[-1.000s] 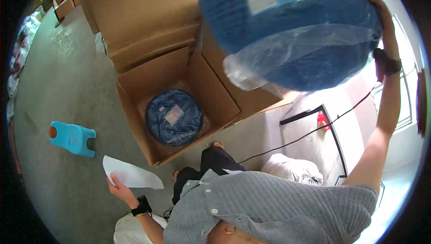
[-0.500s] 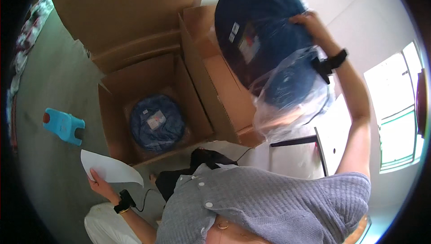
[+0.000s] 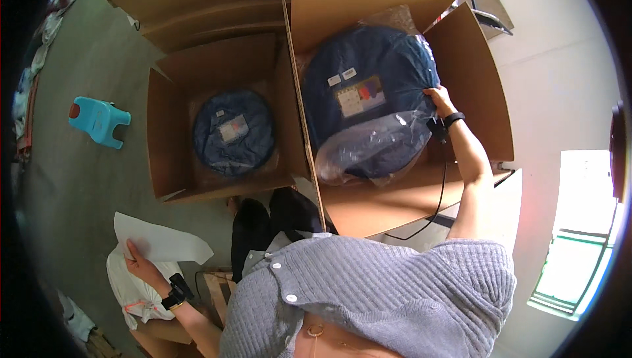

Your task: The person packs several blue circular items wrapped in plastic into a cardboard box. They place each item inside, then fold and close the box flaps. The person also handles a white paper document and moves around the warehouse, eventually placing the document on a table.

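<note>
The right hand (image 3: 442, 101) grasps the edge of a large, round, plastic-wrapped blue bundle (image 3: 368, 104) lying inside the larger cardboard box (image 3: 475, 75), while the left hand (image 3: 141, 268) pinches a white paper sheet (image 3: 166, 242) beside the smaller cardboard box (image 3: 166, 127).

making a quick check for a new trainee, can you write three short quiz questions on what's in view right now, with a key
1. Fill the gap: the left hand holds a sheet of white ____.
2. True or false: the right hand grips the edge of the round blue package in the right box.
3. Where is the light blue stool?
a) in the left box
b) on the floor
c) in the right box

Key
1. paper
2. true
3. b
</note>
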`<state>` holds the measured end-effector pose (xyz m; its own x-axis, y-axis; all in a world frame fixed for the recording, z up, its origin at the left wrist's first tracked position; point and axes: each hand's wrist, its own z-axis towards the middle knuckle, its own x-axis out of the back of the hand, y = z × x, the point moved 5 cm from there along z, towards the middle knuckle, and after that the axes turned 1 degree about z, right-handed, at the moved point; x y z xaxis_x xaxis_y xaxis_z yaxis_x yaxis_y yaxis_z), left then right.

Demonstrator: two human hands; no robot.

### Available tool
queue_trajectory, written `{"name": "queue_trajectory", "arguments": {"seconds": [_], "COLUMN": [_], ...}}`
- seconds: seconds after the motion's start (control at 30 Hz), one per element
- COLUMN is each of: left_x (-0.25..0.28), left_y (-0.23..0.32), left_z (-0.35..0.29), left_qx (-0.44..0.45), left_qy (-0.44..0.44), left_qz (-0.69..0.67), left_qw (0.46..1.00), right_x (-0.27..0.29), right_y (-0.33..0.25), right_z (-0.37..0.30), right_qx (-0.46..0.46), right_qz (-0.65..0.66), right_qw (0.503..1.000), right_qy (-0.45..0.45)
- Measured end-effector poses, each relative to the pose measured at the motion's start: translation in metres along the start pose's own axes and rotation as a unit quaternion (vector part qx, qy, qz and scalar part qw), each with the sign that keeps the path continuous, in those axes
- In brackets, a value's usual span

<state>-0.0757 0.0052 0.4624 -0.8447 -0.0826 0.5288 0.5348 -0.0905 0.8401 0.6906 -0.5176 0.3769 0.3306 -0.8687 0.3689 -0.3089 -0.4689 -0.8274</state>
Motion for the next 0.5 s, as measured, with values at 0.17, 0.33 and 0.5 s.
{"name": "queue_trajectory", "arguments": {"seconds": [0.17,0.33,0.5], "left_x": [-0.050,-0.053,-0.110], "left_y": [-0.004,0.031,0.114], "left_z": [0.021,0.026,0.008], "left_qx": [-0.014,-0.021,-0.140], "left_qy": [-0.040,-0.095,-0.237], "left_qz": [-0.016,-0.010,-0.010], "left_qw": [0.999,0.995,0.961], "right_x": [0.081,-0.051,-0.080], "right_y": [0.052,-0.019,-0.168], "right_z": [0.021,-0.039,-0.192], "right_qx": [-0.053,-0.087,0.089], "right_qz": [-0.181,-0.415,-0.229], "right_qw": [0.982,0.876,0.946], "right_qy": [0.013,-0.229,-0.213]}}
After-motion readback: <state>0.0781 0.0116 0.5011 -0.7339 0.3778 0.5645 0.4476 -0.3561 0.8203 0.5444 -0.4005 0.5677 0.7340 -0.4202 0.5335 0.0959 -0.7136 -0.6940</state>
